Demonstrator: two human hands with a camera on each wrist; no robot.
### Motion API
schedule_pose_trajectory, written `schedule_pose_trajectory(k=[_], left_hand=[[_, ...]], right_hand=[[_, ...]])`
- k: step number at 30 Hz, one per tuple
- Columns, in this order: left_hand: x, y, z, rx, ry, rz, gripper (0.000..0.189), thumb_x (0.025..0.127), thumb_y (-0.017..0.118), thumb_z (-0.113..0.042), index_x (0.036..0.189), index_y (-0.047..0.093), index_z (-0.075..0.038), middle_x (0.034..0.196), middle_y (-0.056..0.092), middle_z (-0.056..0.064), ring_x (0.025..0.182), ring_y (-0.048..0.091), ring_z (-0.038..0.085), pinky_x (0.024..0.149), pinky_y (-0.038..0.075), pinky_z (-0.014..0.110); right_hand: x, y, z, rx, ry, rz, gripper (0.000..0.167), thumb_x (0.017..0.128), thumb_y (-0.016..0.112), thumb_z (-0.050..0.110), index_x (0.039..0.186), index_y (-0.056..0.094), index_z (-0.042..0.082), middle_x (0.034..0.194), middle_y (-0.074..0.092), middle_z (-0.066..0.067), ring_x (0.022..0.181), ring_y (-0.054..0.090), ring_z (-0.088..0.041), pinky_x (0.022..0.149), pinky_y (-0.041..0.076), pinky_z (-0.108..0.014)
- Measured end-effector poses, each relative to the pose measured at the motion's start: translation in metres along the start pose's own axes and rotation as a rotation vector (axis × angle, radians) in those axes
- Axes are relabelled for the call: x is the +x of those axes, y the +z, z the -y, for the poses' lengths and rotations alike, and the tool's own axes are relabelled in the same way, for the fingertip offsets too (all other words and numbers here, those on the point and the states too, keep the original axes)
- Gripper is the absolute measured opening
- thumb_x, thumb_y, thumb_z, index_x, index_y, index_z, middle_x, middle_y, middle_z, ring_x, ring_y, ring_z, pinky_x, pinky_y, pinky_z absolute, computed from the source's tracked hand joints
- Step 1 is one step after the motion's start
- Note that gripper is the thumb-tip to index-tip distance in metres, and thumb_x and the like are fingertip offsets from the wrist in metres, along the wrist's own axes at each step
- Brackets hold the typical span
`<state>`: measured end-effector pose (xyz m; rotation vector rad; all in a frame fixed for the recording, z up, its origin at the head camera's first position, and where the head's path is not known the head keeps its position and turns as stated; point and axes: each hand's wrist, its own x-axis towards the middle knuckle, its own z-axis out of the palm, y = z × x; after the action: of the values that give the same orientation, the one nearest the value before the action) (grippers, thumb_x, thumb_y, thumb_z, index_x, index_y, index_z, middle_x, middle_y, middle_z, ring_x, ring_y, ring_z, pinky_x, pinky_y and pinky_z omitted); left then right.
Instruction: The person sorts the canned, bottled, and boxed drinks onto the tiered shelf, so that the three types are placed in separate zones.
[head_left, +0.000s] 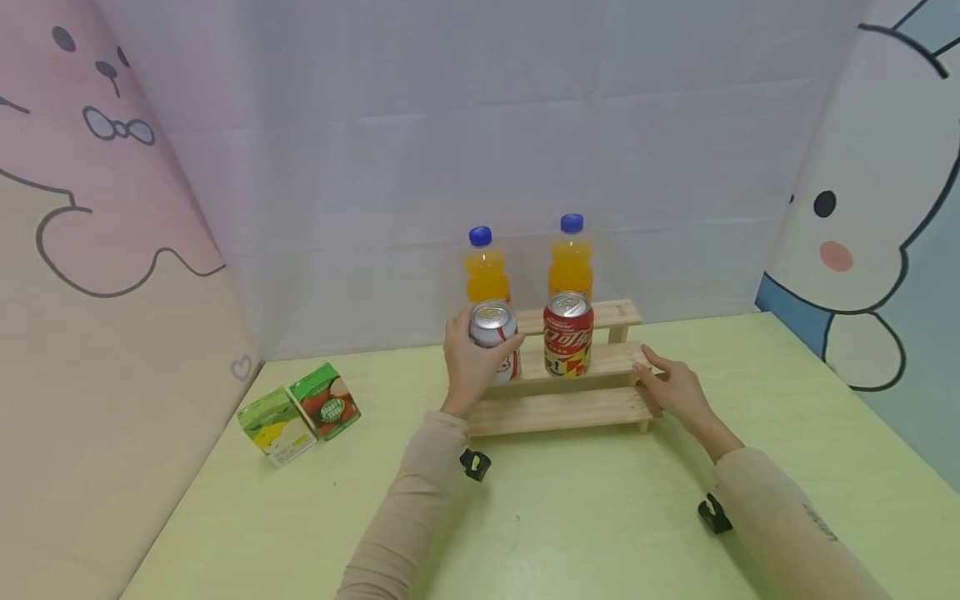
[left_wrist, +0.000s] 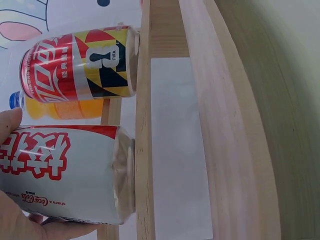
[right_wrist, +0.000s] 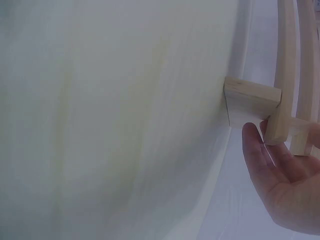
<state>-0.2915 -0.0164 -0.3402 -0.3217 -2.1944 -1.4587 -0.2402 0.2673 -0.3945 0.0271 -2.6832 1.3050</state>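
Note:
A three-tier wooden rack point(head_left: 555, 412) stands near the back of the table. My left hand point(head_left: 467, 363) grips a white Coca-Cola can point(head_left: 492, 318) upright at the left of the middle tier. Its base is right at the plank in the left wrist view, where red lettering shows on the can point(left_wrist: 65, 175). A red Coca-Cola can point(head_left: 567, 340) stands to its right on the same tier. At the rack's right end, my right hand point(head_left: 678, 393) holds the wood, thumb by the middle tier. In the right wrist view its fingers point(right_wrist: 257, 155) curl about the plank ends.
Two orange drink bottles with blue caps, a left one point(head_left: 487, 275) and a right one point(head_left: 572, 262), stand on the top tier. Further left lie a green-and-red carton point(head_left: 326, 402) and a yellow-green carton point(head_left: 277, 427). A white backdrop point(head_left: 360, 208) rises behind the rack.

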Motion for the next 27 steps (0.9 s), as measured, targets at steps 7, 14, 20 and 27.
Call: schedule_pose_trajectory(k=[7, 14, 20, 27], left_hand=[[0.001, 0.002, 0.000, 0.038, -0.029, 0.023, 0.074, 0.068, 0.081, -0.030, 0.129, 0.044, -0.011, 0.112, 0.046, 0.012, 0.101, 0.046, 0.025, 0.083, 0.046, 0.042], [-0.003, -0.003, -0.003, 0.050, -0.023, 0.064, 0.087, 0.068, 0.080, -0.032, 0.138, 0.033, -0.011, 0.118, 0.045, 0.013, 0.105, 0.046, 0.025, 0.088, 0.044, 0.042], [-0.006, -0.015, -0.007, 0.065, 0.001, 0.083, 0.084, 0.070, 0.079, -0.030, 0.138, 0.033, -0.010, 0.123, 0.044, 0.012, 0.108, 0.046, 0.025, 0.088, 0.044, 0.042], [-0.013, -0.027, -0.004, 0.132, 0.018, 0.108, 0.086, 0.070, 0.079, -0.028, 0.138, 0.032, -0.006, 0.127, 0.044, 0.014, 0.111, 0.047, 0.029, 0.090, 0.042, 0.044]], right_hand=[[0.000, 0.000, 0.000, 0.009, -0.001, -0.002, 0.056, 0.096, 0.044, 0.032, 0.138, 0.031, -0.003, 0.095, 0.063, -0.027, 0.083, 0.062, -0.033, 0.052, 0.041, -0.027], [0.000, -0.001, 0.002, 0.005, -0.008, 0.000, 0.055, 0.096, 0.044, 0.031, 0.137, 0.031, -0.003, 0.095, 0.063, -0.027, 0.081, 0.062, -0.032, 0.053, 0.041, -0.027], [0.000, -0.001, 0.003, 0.000, -0.008, 0.006, 0.056, 0.096, 0.043, 0.032, 0.138, 0.029, -0.003, 0.097, 0.062, -0.029, 0.084, 0.062, -0.035, 0.054, 0.041, -0.028], [0.000, 0.000, 0.001, -0.025, -0.009, -0.003, 0.055, 0.096, 0.043, 0.032, 0.137, 0.031, -0.003, 0.097, 0.062, -0.028, 0.088, 0.061, -0.037, 0.061, 0.044, -0.031]])
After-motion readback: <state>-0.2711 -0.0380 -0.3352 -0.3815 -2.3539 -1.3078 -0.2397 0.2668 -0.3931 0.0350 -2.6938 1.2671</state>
